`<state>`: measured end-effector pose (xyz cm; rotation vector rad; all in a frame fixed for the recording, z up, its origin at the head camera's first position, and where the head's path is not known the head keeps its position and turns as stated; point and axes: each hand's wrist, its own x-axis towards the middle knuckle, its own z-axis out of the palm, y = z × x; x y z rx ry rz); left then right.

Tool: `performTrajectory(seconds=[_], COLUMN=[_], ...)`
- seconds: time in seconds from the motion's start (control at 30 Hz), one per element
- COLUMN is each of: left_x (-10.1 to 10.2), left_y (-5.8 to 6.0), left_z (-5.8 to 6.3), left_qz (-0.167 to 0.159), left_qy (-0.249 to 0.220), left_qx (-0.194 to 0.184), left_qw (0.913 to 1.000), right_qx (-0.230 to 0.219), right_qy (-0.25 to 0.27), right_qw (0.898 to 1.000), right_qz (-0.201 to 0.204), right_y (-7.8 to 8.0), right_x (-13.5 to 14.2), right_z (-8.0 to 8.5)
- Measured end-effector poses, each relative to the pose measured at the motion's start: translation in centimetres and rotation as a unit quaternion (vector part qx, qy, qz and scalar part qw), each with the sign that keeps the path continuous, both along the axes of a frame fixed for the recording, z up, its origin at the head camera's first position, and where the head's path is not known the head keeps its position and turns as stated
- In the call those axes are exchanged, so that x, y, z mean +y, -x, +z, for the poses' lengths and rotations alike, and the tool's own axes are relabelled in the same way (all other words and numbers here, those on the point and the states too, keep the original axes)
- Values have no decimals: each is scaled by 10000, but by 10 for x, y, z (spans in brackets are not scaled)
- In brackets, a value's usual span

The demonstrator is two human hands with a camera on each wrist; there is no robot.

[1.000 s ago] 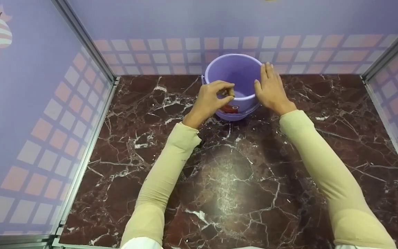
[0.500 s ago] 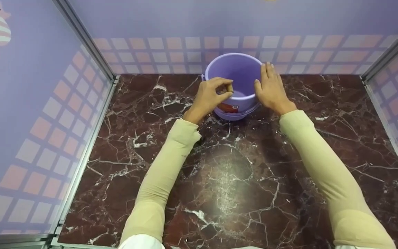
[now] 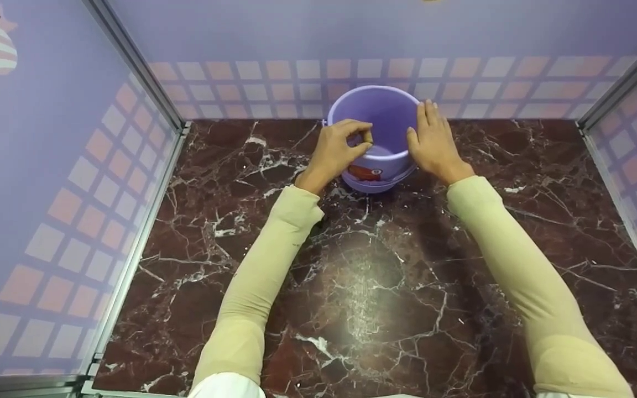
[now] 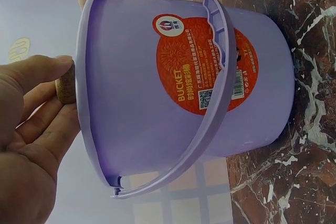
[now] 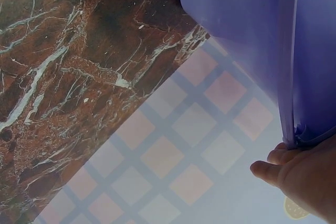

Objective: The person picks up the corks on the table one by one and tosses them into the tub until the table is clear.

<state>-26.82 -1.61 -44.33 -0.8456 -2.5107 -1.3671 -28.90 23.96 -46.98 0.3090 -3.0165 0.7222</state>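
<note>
A purple bucket point(image 3: 376, 166) stands upright on the marbled tabletop, with a red round label point(image 4: 205, 66) on its front and its handle point(image 4: 220, 87) hanging down. My left hand point(image 3: 338, 146) is over the near left part of the rim. Between thumb and fingertips it pinches a small brown speckled cork point(image 4: 66, 85), close to the rim in the left wrist view. My right hand point(image 3: 433, 138) rests on the right side of the rim, fingers mostly straight and pointing away from me. The right wrist view shows part of that hand point(image 5: 307, 177) at the rim, beside the handle.
The bucket is close to the back wall point(image 3: 274, 88), which carries pink and white squares. Side panels point(image 3: 81, 221) in metal frames border the dark red marbled tabletop point(image 3: 385, 287).
My left hand has shifted slightly farther from me over the bucket's opening, still pinching the cork. The right hand and the bucket have stayed in place.
</note>
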Motion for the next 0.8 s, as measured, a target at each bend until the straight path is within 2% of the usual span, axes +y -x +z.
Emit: performTrajectory(seconds=[0.8], left_x=[9], left_y=[11], left_z=[1], left_qz=[275], left_qy=[410], left_qx=[-66], left_qw=[9988], right_qx=[155], right_qy=[109], right_qw=[9998], right_qz=[-24], right_y=[0], right_x=[0], right_z=[-3])
